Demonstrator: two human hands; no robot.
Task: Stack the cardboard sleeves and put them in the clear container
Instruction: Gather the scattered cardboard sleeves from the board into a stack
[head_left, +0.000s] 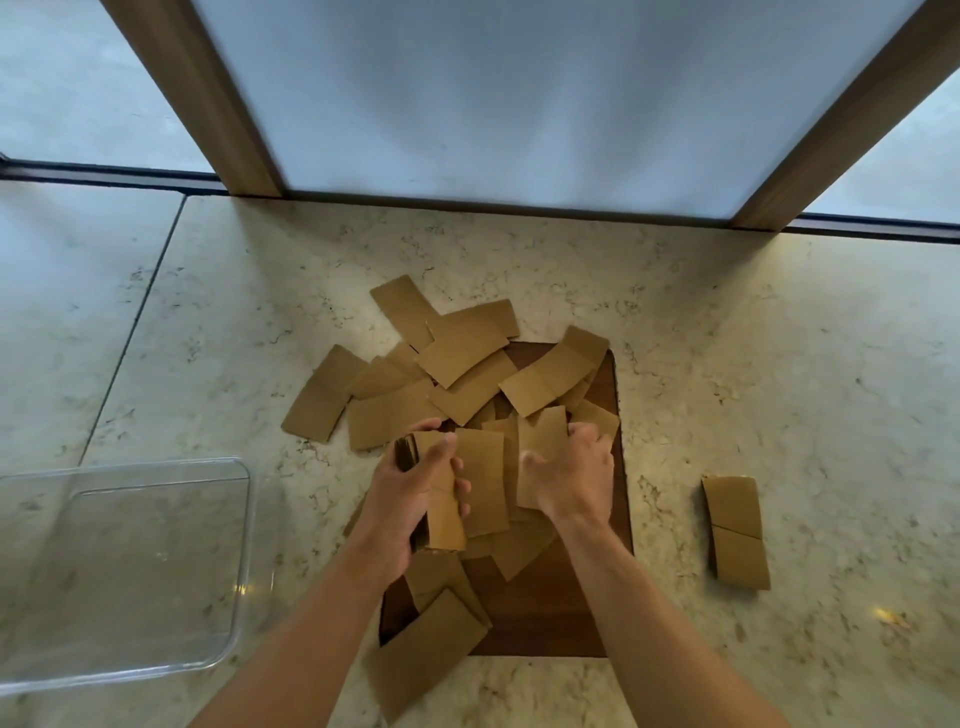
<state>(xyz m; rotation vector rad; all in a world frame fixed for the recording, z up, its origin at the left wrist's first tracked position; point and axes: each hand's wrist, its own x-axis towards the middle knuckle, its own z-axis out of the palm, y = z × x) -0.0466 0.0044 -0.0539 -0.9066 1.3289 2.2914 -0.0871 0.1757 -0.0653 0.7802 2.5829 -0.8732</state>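
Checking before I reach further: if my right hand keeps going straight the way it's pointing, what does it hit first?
Probably the loose cardboard sleeves piled just beyond the right hand; it already grips one sleeve. Depth is unclear.

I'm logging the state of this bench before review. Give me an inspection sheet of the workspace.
Surface: marble counter, wooden board set in it.
Job's things: loose sleeves scattered over the board; clear container on the left, empty; small sleeve stack lying apart on the right.
Clutter: nothing seen.
Hands: left hand grips a held stack; right hand fingers curled on a sleeve.
Cables: nothing seen.
Surroundings: frosted panels with wooden frames.
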